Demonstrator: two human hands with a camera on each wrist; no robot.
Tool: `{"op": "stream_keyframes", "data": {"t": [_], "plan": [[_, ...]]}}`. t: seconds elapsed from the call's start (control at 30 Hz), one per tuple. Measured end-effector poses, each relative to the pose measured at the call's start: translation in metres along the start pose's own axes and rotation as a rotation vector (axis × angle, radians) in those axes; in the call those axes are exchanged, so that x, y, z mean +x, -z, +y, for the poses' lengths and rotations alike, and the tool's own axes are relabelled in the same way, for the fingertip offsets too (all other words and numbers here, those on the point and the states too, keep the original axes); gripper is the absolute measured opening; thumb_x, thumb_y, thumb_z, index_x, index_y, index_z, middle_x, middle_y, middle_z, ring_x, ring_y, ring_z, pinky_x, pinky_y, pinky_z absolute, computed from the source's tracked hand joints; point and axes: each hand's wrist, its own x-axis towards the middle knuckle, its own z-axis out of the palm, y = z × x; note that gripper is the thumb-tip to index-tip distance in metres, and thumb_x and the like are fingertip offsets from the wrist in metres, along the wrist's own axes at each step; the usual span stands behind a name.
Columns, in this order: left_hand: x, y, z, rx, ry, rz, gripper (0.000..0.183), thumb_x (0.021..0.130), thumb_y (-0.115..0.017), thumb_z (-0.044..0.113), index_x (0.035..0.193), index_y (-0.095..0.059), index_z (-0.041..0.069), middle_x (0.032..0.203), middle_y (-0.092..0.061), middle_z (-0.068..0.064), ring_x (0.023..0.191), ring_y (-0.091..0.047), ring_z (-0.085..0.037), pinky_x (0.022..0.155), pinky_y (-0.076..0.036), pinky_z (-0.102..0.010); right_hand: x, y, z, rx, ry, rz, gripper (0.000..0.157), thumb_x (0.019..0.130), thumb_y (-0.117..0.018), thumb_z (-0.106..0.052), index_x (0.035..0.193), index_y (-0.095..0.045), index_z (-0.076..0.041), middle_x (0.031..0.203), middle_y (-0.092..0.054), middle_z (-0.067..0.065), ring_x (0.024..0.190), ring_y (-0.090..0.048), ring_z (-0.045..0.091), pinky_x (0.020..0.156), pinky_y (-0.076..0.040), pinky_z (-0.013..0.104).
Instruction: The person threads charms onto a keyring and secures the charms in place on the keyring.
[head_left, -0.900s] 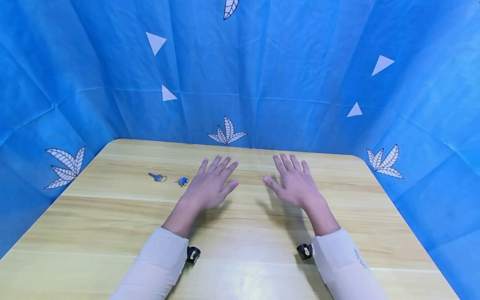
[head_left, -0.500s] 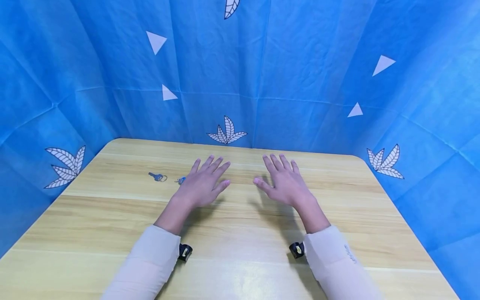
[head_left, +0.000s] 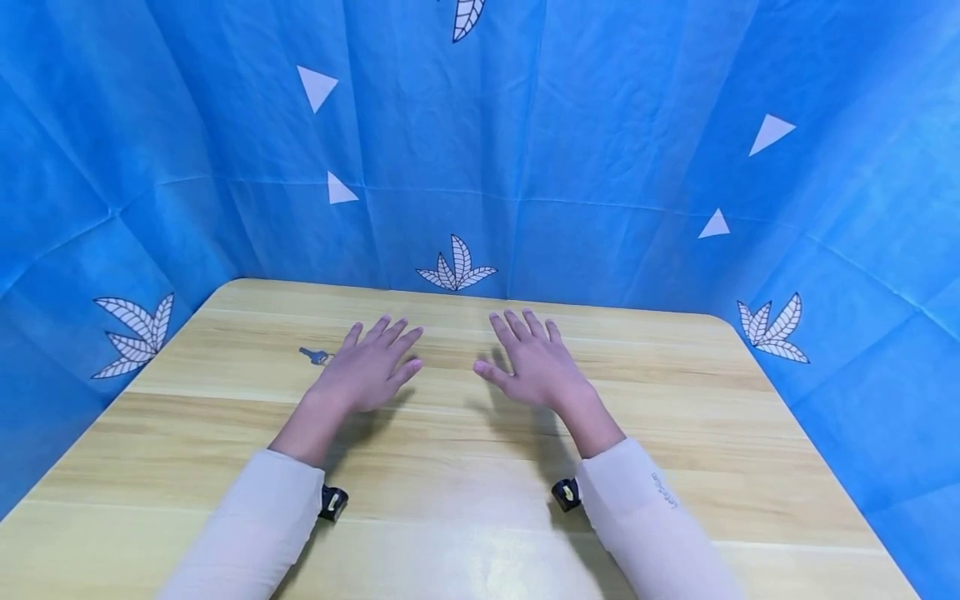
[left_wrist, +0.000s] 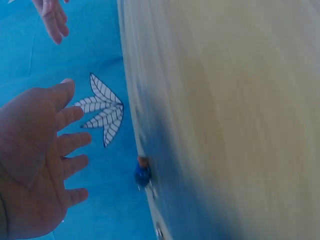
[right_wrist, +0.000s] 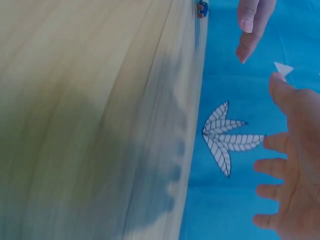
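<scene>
My left hand (head_left: 366, 372) hovers palm down over the table, fingers spread and straight, holding nothing. Just left of it lies a grey key (head_left: 312, 356) with a small ring, partly overlapped by the hand in the head view. A small blue trinket with an orange part (left_wrist: 142, 172) sits on the table; the left hand hides it in the head view. My right hand (head_left: 538, 368) also hovers with straight, spread fingers near the table's middle, a gap apart from the left, and holds nothing.
The wood-grain table (head_left: 465, 467) has rounded far corners. A blue curtain (head_left: 435, 125) with white triangles and leaf prints hangs behind it and along both sides. A black wrist camera (head_left: 333, 503) is strapped at the left sleeve, another black camera (head_left: 566, 494) at the right.
Both hands have drifted left over the table, fingers still spread. The left hand has come over the blue trinket in the head view and now reaches the key's ring.
</scene>
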Motion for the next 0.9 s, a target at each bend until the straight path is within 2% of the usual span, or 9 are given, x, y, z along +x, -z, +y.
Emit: {"op": "stream_keyframes", "data": {"t": [0.13,0.3,0.53,0.67,0.9], "plan": [[-0.008,0.002,-0.014,0.005,0.015,-0.014,0.065,0.099,-0.021,0.057,0.151,-0.025,0.019,0.155,-0.022,-0.011,0.143,-0.011,-0.034,0.111,-0.005,-0.059,0.009,-0.003,-0.012,-0.011,0.025,-0.012,0.084,0.089,-0.03,-0.073,0.152,-0.018,-0.019,0.156,-0.021,0.005,0.144,-0.011,0.031,0.113,-0.009,0.055],[-0.018,0.006,-0.031,0.004,0.044,-0.025,0.064,0.099,-0.024,0.056,0.15,-0.028,0.017,0.154,-0.025,-0.014,0.142,-0.014,-0.036,0.11,-0.007,-0.06,0.019,-0.007,-0.027,-0.017,0.059,-0.038,0.084,0.088,-0.029,-0.074,0.153,-0.017,-0.021,0.157,-0.02,0.005,0.144,-0.01,0.029,0.113,-0.009,0.054],[-0.026,0.014,-0.054,-0.009,0.089,-0.061,0.06,0.1,-0.036,0.048,0.15,-0.029,0.015,0.152,-0.027,-0.018,0.141,-0.014,-0.041,0.109,-0.006,-0.063,0.034,-0.012,-0.046,-0.047,0.095,-0.096,0.086,0.087,-0.021,-0.077,0.153,-0.011,-0.023,0.158,-0.016,0.003,0.145,-0.007,0.029,0.114,-0.006,0.052],[-0.03,0.016,-0.065,-0.024,0.106,-0.081,0.06,0.099,-0.042,0.045,0.149,-0.03,0.014,0.15,-0.029,-0.02,0.139,-0.017,-0.043,0.107,-0.008,-0.065,0.043,-0.015,-0.058,-0.038,0.132,-0.127,0.085,0.089,-0.024,-0.074,0.153,-0.01,-0.021,0.158,-0.015,0.005,0.144,-0.007,0.03,0.113,-0.007,0.053],[-0.036,0.018,-0.083,-0.053,0.109,-0.085,0.057,0.097,-0.052,0.035,0.145,-0.037,0.008,0.146,-0.035,-0.023,0.134,-0.028,-0.045,0.104,-0.02,-0.066,0.058,-0.021,-0.082,-0.032,0.2,-0.163,0.081,0.091,-0.03,-0.069,0.153,-0.012,-0.02,0.157,-0.018,0.006,0.144,-0.012,0.03,0.113,-0.011,0.053]]}}
